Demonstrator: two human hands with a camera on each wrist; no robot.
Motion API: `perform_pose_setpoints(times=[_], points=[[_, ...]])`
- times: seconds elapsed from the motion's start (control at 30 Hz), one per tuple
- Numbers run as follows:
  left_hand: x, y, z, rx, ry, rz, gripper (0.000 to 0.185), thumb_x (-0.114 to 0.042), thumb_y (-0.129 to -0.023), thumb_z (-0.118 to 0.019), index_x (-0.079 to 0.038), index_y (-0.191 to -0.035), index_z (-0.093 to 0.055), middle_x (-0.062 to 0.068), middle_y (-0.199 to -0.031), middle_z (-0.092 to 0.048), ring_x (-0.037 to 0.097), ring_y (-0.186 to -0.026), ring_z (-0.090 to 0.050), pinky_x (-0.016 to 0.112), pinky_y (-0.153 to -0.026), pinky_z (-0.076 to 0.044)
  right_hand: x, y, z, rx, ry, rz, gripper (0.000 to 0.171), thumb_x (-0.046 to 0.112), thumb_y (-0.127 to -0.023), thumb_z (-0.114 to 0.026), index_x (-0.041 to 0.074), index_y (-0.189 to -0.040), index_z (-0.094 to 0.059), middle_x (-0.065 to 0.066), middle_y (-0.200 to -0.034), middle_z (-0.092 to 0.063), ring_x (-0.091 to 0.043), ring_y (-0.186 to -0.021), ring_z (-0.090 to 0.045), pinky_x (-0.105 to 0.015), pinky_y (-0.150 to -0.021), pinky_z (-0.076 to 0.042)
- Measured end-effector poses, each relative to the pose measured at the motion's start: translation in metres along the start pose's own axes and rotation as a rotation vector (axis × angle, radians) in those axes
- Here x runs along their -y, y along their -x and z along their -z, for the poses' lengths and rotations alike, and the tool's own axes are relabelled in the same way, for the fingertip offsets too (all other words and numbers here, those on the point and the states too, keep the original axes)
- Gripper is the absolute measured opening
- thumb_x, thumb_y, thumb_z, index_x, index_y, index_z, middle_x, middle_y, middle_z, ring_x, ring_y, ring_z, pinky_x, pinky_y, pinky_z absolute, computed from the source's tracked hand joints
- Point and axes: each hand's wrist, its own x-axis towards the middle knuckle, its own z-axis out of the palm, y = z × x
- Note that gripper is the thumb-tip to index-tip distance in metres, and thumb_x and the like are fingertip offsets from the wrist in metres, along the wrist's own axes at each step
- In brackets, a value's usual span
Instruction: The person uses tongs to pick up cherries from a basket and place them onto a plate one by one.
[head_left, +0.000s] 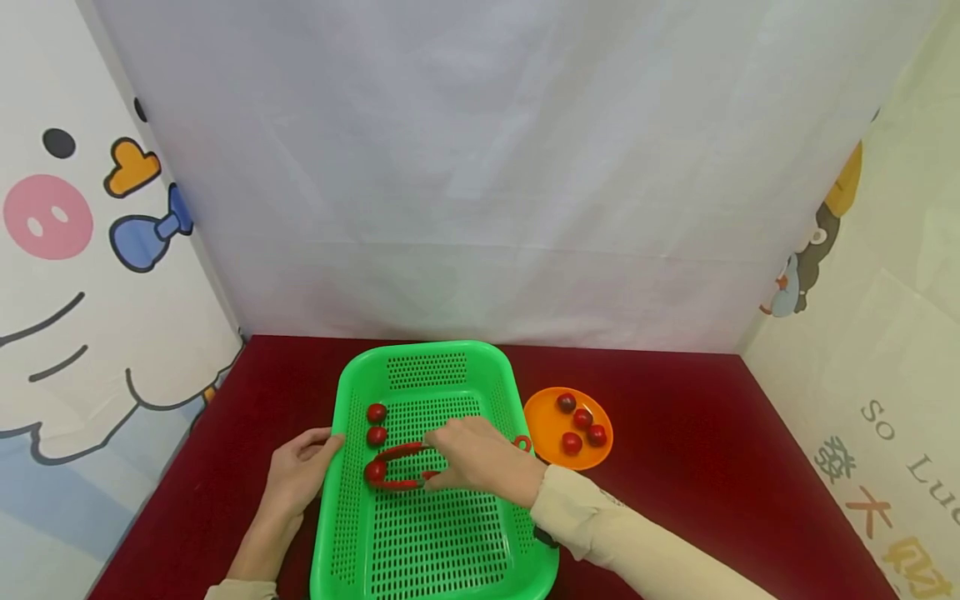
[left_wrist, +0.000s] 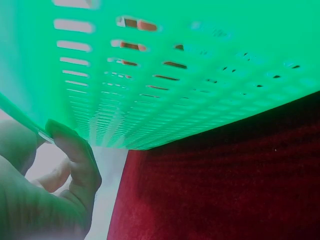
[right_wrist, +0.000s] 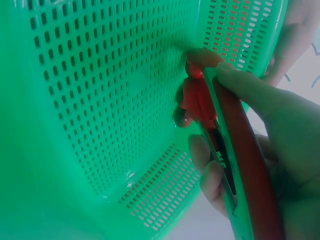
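Observation:
A green perforated basket (head_left: 337,533) sits on a red table (head_left: 675,467). My left hand (head_left: 300,471) grips its left rim, thumb over the edge; the left wrist view shows the hand (left_wrist: 65,165) on that rim beneath the basket wall (left_wrist: 175,75). My right hand (head_left: 480,458) reaches into the basket and holds red tongs (head_left: 401,454). The tongs' tips pinch a red cherry tomato (head_left: 374,472) near the basket's left wall. Two more tomatoes (head_left: 377,423) lie just beyond it on the basket floor. In the right wrist view the hand (right_wrist: 270,115) squeezes the tongs (right_wrist: 240,150) over the basket floor (right_wrist: 100,100).
An orange plate (head_left: 543,417) with several cherry tomatoes (head_left: 581,421) stands just right of the basket. White sheets with cartoon prints wall in the table at the back and both sides. Bare red tabletop lies to the right of the plate.

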Motion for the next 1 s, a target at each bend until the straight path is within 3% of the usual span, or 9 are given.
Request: perform_pose_setpoints(times=[0.23,0.33,0.47,0.6,0.8,0.9,1.0], points=[[0.000,0.000,-0.001,0.008,-0.026,-0.003,0.050,-0.033,-0.106,-0.060,0.002,-0.142,-0.055,0.012,-0.109,-0.071,0.010,-0.080,-0.065,0.029,-0.068,-0.055,-0.008,0.003,0.005,-0.023,-0.045,-0.018,0.041,0.044,-0.083,-0.087,0.010,-0.104,-0.076,0.006,-0.064,-0.057,-0.004,-0.051,-0.036,-0.017,-0.049,-0.034],[0.000,0.000,-0.001,0.009,-0.031,-0.004,0.051,-0.034,-0.106,-0.060,0.002,-0.142,-0.055,0.012,-0.110,-0.070,0.010,-0.081,-0.065,0.029,-0.068,-0.055,-0.013,0.006,0.008,-0.044,-0.073,-0.040,0.041,0.044,-0.083,-0.087,0.010,-0.105,-0.076,0.006,-0.064,-0.057,-0.004,-0.052,-0.037,-0.018,-0.049,-0.034],[0.000,0.000,-0.001,0.007,-0.018,-0.002,0.050,-0.032,-0.106,-0.060,0.003,-0.141,-0.055,0.007,-0.103,-0.071,0.009,-0.079,-0.065,0.028,-0.068,-0.055,-0.020,0.012,0.011,-0.072,-0.097,-0.048,0.036,0.042,-0.084,-0.086,0.011,-0.094,-0.072,0.008,-0.057,-0.043,-0.006,-0.050,-0.034,-0.019,-0.046,-0.030],[0.000,-0.001,-0.001,0.012,-0.014,0.000,0.051,-0.033,-0.106,-0.060,0.003,-0.141,-0.055,0.003,-0.100,-0.071,0.009,-0.078,-0.065,0.028,-0.067,-0.054,-0.026,0.016,0.013,-0.101,-0.105,-0.034,0.037,0.043,-0.084,-0.086,0.010,-0.094,-0.071,0.008,-0.060,-0.051,-0.005,-0.051,-0.042,-0.017,-0.049,-0.038],[0.001,-0.002,0.000,0.008,-0.024,0.001,0.050,-0.032,-0.106,-0.060,0.003,-0.141,-0.055,0.005,-0.102,-0.072,0.010,-0.079,-0.065,0.028,-0.069,-0.054,-0.032,0.024,0.013,-0.158,-0.108,-0.039,0.039,0.044,-0.083,-0.087,0.010,-0.099,-0.074,-0.002,-0.083,-0.074,-0.011,-0.064,-0.062,-0.020,-0.057,-0.049],[0.001,-0.002,-0.001,0.008,-0.028,0.000,0.050,-0.032,-0.106,-0.060,0.003,-0.141,-0.055,0.005,-0.103,-0.072,0.010,-0.080,-0.065,0.029,-0.069,-0.055,-0.035,0.028,0.013,-0.173,-0.125,-0.050,0.038,0.043,-0.083,-0.087,0.011,-0.098,-0.073,-0.002,-0.087,-0.075,-0.009,-0.064,-0.061,-0.018,-0.056,-0.047],[0.001,-0.002,-0.001,0.005,-0.033,0.001,0.050,-0.032,-0.106,-0.060,0.003,-0.141,-0.056,0.006,-0.103,-0.072,0.010,-0.080,-0.065,0.029,-0.070,-0.055,-0.038,0.033,0.013,-0.186,-0.145,-0.054,0.037,0.042,-0.083,-0.087,0.011,-0.092,-0.069,-0.002,-0.079,-0.071,-0.007,-0.057,-0.053,-0.018,-0.051,-0.042]])
